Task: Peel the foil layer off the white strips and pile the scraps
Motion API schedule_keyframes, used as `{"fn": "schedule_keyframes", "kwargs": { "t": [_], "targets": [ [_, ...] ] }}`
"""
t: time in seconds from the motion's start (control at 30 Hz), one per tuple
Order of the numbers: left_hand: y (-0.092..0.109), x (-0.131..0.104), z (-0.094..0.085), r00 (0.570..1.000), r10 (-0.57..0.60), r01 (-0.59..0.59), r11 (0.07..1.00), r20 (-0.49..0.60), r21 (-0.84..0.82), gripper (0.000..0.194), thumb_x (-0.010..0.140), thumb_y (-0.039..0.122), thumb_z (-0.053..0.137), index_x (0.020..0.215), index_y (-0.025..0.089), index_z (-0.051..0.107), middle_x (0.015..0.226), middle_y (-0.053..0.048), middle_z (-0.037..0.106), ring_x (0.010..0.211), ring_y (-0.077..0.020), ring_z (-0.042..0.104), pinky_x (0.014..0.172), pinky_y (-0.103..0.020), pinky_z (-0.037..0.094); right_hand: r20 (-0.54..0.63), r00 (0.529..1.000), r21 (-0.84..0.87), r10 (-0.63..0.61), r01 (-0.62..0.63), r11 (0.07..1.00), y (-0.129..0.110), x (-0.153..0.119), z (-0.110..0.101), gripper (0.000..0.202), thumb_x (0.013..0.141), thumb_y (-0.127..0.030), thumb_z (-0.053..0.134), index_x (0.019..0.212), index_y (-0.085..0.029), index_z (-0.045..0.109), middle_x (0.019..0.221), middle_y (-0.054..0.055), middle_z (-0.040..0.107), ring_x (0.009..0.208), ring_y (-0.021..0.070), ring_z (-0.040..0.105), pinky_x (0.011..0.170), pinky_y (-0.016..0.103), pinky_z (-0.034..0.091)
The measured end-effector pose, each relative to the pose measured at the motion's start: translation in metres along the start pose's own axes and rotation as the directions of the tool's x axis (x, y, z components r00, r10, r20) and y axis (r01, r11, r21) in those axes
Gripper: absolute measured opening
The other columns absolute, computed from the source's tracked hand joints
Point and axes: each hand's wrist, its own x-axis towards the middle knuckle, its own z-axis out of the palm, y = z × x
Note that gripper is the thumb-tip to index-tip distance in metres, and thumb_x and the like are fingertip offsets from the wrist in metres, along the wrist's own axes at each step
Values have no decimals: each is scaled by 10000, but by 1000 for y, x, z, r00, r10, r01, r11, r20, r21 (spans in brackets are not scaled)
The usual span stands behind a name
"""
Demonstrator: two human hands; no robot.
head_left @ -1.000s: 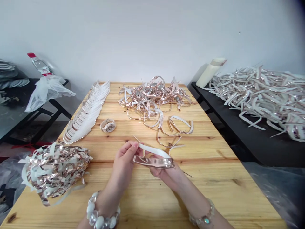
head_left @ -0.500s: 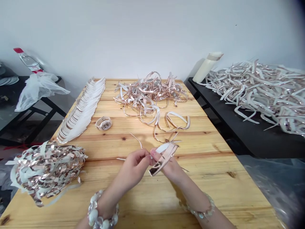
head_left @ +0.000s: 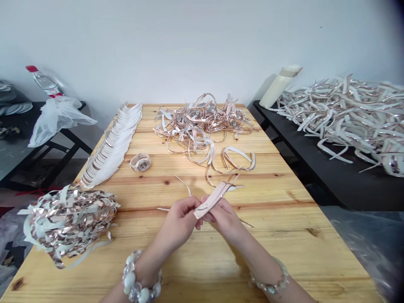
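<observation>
Head view: left hand (head_left: pixel 180 219) and right hand (head_left: pixel 227 221) both pinch one pinkish strip (head_left: pixel 213 199) above the surface (head_left: pixel 205 265), which bears one small roll (head_left: pixel 144 164), one shaggy bundle (head_left: pixel 77 223) and one tangled heap (head_left: pixel 206 118).

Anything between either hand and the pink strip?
Nothing visible: the left hand and right hand are together at the near end of the pink strip. The strip pile lies beyond, clear of them.
</observation>
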Motion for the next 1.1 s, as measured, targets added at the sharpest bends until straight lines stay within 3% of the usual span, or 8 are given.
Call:
{"fn": "schedule_keyframes", "kwargs": {
  "t": [0.1,0.23,0.6,0.73,0.8,0.93,1.0,1.1],
  "targets": [
    [8,-1,-5,993,13,-13,1000,114,5,133,710,223,505,604,166,563,602,-9,561,649,-147,500,649,-252,391,-3,1000,-4,17,-17,1000,-6,1,0,440,799,-520,591,541,-171,521,464,-28,421,457,92,334,483,260,261],
    [10,1,-5,994,-4,6,1000,109,-17,250,771,329,532,576,172,541,584,-12,553,643,-152,503,668,-265,406,-17,1000,-3,22,-22,1000,-9,1,-1,451,800,-521,578,520,-173,511,460,-6,478,443,92,338,472,262,234],
    [-9,4,4,996,-14,11,999,-88,-36,136,595,200,447,459,187,447,479,15,458,539,-130,434,538,-240,345,24,999,-113,38,-35,993,4,0,-4,479,855,-530,509,578,-149,595,470,-43,335,462,88,248,473,270,173],
    [-2,4,-2,997,1,0,1000,73,-21,118,600,154,416,555,176,523,552,-2,542,627,-153,519,652,-268,412,-21,997,-35,68,-69,997,-4,2,-2,487,824,-548,507,525,-164,526,409,-41,366,418,77,225,456,276,125],
    [4,3,-7,993,35,-47,994,116,100,155,640,129,423,646,168,573,652,-20,606,701,-165,555,713,-282,428,-47,996,9,70,-70,998,-7,3,-1,468,781,-544,558,501,-177,479,410,-46,362,416,71,218,455,275,117],
    [10,-2,-14,957,282,-236,889,-65,392,123,757,131,502,820,174,598,799,-31,645,756,-164,564,735,-272,426,-118,992,97,55,-44,994,-10,4,0,488,734,-483,615,462,-213,313,414,-88,214,413,57,154,453,272,102],
    [8,-4,-16,927,375,-338,833,3,439,109,826,167,519,891,183,604,847,-38,654,792,-164,579,758,-266,432,-155,986,139,68,-46,989,-13,3,1,476,739,-435,604,462,-215,286,412,-89,209,409,53,150,451,271,97],
    [3,-5,-15,913,388,-399,787,127,470,92,888,202,504,912,194,592,866,-33,651,818,-152,587,768,-244,433,-154,983,191,99,-69,979,-17,1,3,453,733,-383,601,455,-210,288,410,-92,200,397,43,146,447,266,83]
  ]
}}
